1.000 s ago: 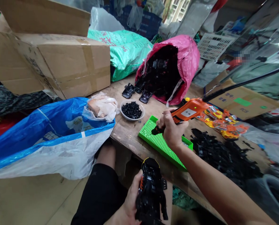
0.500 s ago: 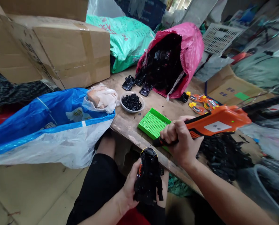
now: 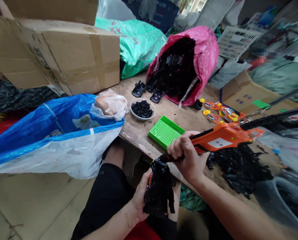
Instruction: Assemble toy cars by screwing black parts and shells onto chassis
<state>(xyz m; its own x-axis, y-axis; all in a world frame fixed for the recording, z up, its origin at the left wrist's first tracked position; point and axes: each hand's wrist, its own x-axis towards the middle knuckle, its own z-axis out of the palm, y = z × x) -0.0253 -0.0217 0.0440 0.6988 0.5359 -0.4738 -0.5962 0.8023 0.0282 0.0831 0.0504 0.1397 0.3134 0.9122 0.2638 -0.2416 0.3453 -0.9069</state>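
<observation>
Low over my lap, my left hand [image 3: 140, 196] grips a toy car [image 3: 159, 190], its black underside facing up and a strip of orange and yellow showing at the edges. My right hand [image 3: 189, 156] is closed round an orange and black electric screwdriver [image 3: 214, 138]. The driver's dark nose meets the far end of the toy car; its bit is hidden there. Just beyond my right hand, on the table, sits a green perforated tray [image 3: 165, 130]. A round bowl [image 3: 142, 109] of small black parts stands behind it.
A pink sack [image 3: 206, 50] full of black car parts lies at the back, with orange and yellow car bodies [image 3: 216, 113] to its right. Black pieces [image 3: 241, 166] are heaped at the right. Cardboard box [image 3: 83, 56] and blue-white sack [image 3: 88, 146] flank the left.
The screwdriver has moved left and down, so its nose now touches the end of the toy car instead of hanging beside it. My left hand has hardly moved.
</observation>
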